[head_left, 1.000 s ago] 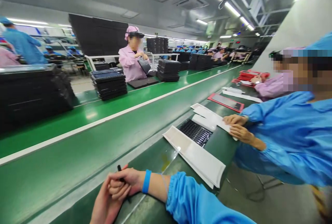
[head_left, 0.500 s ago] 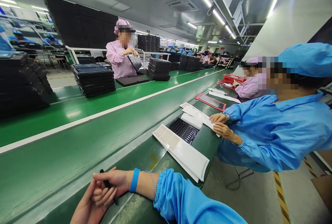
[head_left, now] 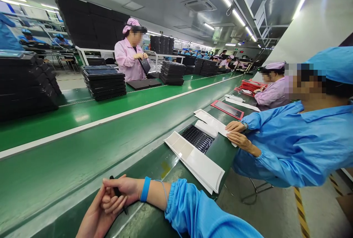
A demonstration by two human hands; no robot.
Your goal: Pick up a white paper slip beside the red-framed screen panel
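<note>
My two hands rest clasped on the edge of the dark green bench at the bottom of the view. My right hand reaches in from a blue sleeve and wears a blue wrist band. It grips a thin black pen, whose tip sticks up between the fingers. My left hand comes up from the bottom edge, its fingers curled over the fingers of my right hand. Both hands lie just beside the green conveyor belt.
To my right a co-worker in blue rests both hands on white sheets, next to a black gridded tray and a long white tray. A red-framed panel lies beyond. Across the belt stand black tray stacks and a person in pink.
My hands stay clasped with the pen in them. The view has swung to the right, then slightly back, so the scene shifted. The co-worker's hands have stayed on the sheets.
</note>
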